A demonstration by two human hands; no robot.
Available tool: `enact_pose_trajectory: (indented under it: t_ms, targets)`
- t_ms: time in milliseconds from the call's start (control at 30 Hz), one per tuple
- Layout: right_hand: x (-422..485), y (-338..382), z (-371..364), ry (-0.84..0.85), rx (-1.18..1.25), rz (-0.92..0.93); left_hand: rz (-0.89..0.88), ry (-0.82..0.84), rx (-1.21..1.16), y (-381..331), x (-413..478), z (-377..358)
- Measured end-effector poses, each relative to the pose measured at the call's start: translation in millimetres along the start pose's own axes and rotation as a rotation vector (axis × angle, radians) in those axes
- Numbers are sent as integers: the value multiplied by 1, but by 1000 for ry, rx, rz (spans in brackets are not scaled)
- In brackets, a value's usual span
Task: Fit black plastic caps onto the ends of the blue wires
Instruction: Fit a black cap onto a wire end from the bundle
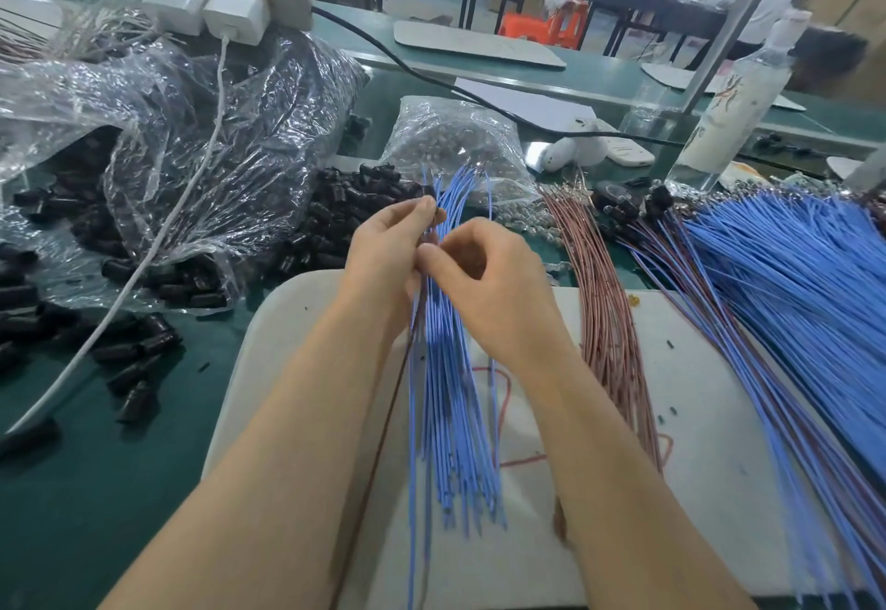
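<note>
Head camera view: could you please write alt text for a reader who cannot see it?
A left hand and right hand grip a bundle of blue wires over a white board. Loose black caps spill from a clear bag on the green table at left; pinkish-brown wires and a larger blue pile lie at right.
</note>
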State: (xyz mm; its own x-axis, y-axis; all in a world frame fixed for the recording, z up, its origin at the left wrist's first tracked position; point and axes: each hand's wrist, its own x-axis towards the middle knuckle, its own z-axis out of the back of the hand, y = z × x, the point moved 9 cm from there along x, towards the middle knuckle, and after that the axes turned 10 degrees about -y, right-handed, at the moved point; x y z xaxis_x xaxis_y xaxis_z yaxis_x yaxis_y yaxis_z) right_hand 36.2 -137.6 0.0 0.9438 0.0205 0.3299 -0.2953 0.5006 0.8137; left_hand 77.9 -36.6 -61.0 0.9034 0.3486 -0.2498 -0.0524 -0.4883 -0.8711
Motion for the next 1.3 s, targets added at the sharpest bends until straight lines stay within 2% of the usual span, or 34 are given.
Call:
enact_pose_trajectory:
  t_ms: [33, 100, 233, 433, 600, 867, 1067, 1300]
  targets:
    - [4, -13, 3, -48, -74, -31, -13, -2, 8, 0, -1, -1]
    - [9, -33, 1, -38, -104, -112, -28, 17, 50, 1, -3, -6]
    - [9, -35, -4, -9, -156, -94, -88, 39, 132, 0, -6, -5]
    - [4, -36, -13, 137, -84, -163, -120, -28, 95, -6, -2, 3]
    - [3, -34, -12, 172, -21, -192, -113, -23, 88, -6, -4, 3]
    - [-3, -34, -21, 275, -32, -203, 130, -10, -139, 5, -2, 1]
    - [-3, -31, -21, 305, -99, -155, 173, -23, -183, 5, -2, 3]
    - [-8, -28, -24, 428, -62, -152, 175, -7, -166, 7, -5, 2]
